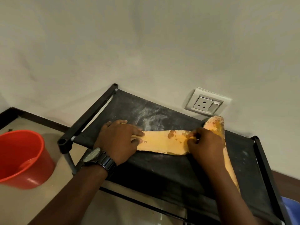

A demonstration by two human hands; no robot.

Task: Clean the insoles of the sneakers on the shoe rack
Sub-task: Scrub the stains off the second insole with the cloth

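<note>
The insole [164,142] under my fingers is pale orange-yellow with brown blotches toward its right end. The shoe rack [162,172] shelf is black, dusted white in patches. At lower left sits a red bucket [22,158]; something blue, perhaps plastic, shows lower right [292,210].

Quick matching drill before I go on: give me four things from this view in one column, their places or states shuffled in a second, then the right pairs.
Things:
1. red bucket
2. wall socket
3. second insole
4. wristwatch

Places or states:
A. on the left arm
B. on the floor, left of the shoe rack
C. partly hidden under the right hand and forearm
D. on the wall behind the rack

Pairs: 1-B, 2-D, 3-C, 4-A

The left hand presses down the insole being worked on.
</note>
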